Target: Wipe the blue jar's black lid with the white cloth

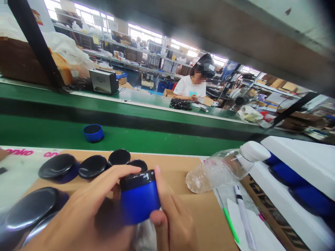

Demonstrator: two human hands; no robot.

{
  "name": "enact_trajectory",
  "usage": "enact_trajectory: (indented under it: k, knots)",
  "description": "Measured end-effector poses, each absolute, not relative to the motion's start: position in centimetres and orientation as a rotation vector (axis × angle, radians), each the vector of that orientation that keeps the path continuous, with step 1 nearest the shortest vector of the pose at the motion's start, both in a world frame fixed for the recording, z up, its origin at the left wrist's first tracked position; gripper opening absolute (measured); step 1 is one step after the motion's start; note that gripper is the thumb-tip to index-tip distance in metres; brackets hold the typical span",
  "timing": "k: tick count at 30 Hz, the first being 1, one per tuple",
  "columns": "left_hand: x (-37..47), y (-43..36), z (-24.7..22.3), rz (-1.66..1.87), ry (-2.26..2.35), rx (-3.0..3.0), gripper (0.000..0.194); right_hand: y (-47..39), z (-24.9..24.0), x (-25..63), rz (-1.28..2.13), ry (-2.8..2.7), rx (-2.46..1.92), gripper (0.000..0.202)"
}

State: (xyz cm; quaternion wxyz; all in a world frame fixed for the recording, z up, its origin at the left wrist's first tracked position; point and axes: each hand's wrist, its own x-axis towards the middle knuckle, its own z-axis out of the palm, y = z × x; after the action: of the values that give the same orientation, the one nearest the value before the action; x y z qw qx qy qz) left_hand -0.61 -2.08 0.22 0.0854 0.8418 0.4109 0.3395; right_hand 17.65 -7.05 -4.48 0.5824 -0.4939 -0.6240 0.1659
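Lower centre of frame: blue jar (139, 202) with black cap (137, 179) held upright between both hands, cap end toward the top of the frame, axis roughly vertical with a slight lean.

Left hand (86, 212): wrapped on the jar's left side, fingers reaching over to the cap rim; closed on the jar. Right hand (172, 216): thumb laid up the jar's right wall, fingers curled beneath the base; likewise closed on it. Jar sits squarely between the two, touching both; left fingertips nearer the cap, right hand nearer the base.

Just beyond the hands, middle left: row of black lids (92, 166) on dark blue bodies, resting on a cardboard sheet (180, 167). Larger glossy lids at lower left, blurred.

Right of centre: clear plastic bottle (222, 170) lying on its side, white cap pointing to the upper right. Pens (244, 218) on paper below it. White foam tray (309, 164) with blue jars at far right.

Middle band: green conveyor (157, 137), one open blue jar body (93, 133) standing on it, well apart from the hands.

Upper centre: another person in a white shirt (190, 87) seated at the far side, hands at own work.
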Motion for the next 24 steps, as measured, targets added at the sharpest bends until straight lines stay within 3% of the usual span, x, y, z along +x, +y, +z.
enact_trajectory:
  k: [6, 11, 15, 24]
  knots:
    - [-1.0, -1.4, -0.2, 1.16, 1.177, 2.554, 0.043, -7.4, -3.8, 17.3, 0.709, -1.371, -0.985, 0.072]
    - [0.6, -2.6, -0.7, 1.32, 1.148, 2.285, 0.038, -7.7, -2.8, 17.8, 0.751, -1.306, -0.939, 0.058]
    - [0.1, -3.0, -0.6, 1.249, 1.119, 2.287, 0.049, -7.6, -2.8, 18.3, 0.722, -1.368, -1.011, 0.057]
    - [-1.0, -1.8, -1.6, 1.248, 1.127, 2.405, 0.041, -7.6, -3.0, 19.4, 0.335, -1.451, -1.146, 0.046]
